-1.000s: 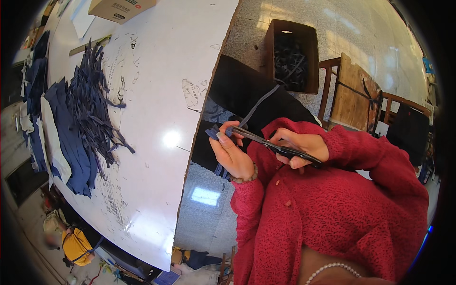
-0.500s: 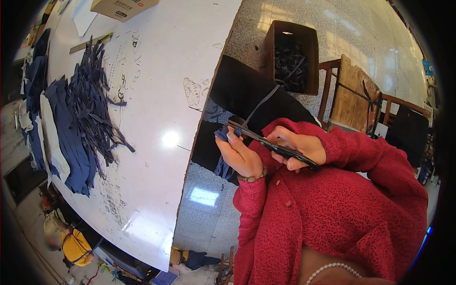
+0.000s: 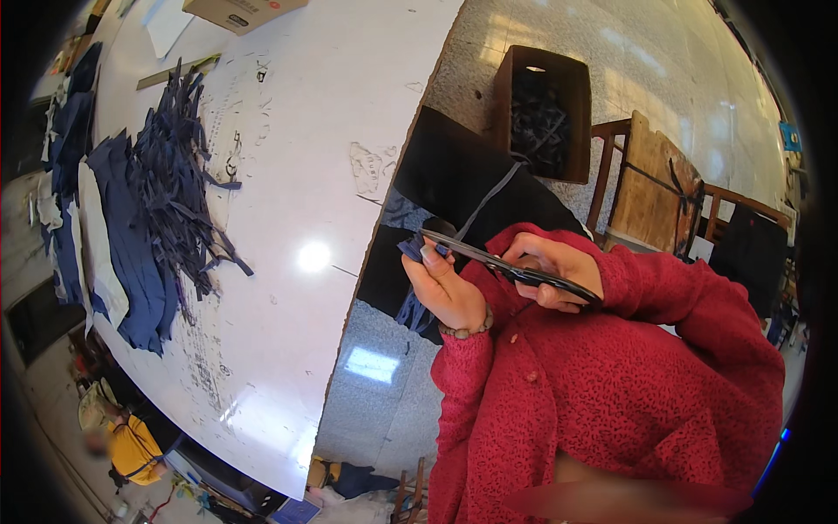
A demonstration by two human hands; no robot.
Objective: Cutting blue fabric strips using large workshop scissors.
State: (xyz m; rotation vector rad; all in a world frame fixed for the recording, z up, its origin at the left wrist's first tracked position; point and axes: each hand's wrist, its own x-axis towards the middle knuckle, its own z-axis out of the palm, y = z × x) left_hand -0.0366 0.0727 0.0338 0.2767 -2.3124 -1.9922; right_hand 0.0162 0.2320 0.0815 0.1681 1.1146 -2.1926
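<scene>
My left hand (image 3: 449, 288) is closed around a bunch of dark blue fabric strips (image 3: 410, 247), thumb pressed on top, near the table edge. More strip ends (image 3: 417, 312) hang below it. In my right hand (image 3: 563, 266) is a pair of scissors (image 3: 471, 251) with black handles, fingers through the loops. Their blades point left and cross just over the thumb of my left hand, by the strips. Whether the blades are fully together I cannot tell. A thin grey strip (image 3: 489, 199) runs from beside the blade tips across my black-clad lap.
The white table (image 3: 288, 175) at left bears a heap of dark blue strips (image 3: 175, 166), folded blue cloth (image 3: 122, 253), a ruler (image 3: 157, 80) and a cardboard box (image 3: 240, 10). A brown box (image 3: 576, 122) of dark scraps and a wooden chair (image 3: 646, 175) stand right. A person (image 3: 135, 445) is far left.
The view has shifted slightly, so most things sit a little further right. The scissors' handles have moved closer together, and my left hand keeps hold of the strips.
</scene>
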